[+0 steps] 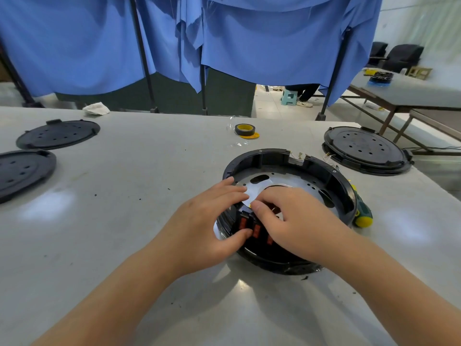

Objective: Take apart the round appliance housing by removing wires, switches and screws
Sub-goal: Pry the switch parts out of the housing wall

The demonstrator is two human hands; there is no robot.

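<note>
Working at the near wall of the round housing [289, 208] on the surface [124, 221], the 2 hands meet over the red switches [255, 229]. The left hand [212, 223] pinches 1 switch; the right hand [291, 221] grips beside it, just as close.

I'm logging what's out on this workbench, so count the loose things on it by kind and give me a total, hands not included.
Black round covers: 3
Open round housing: 1
Screwdriver: 1
Tape roll: 1
White rag: 1
Total: 7
</note>
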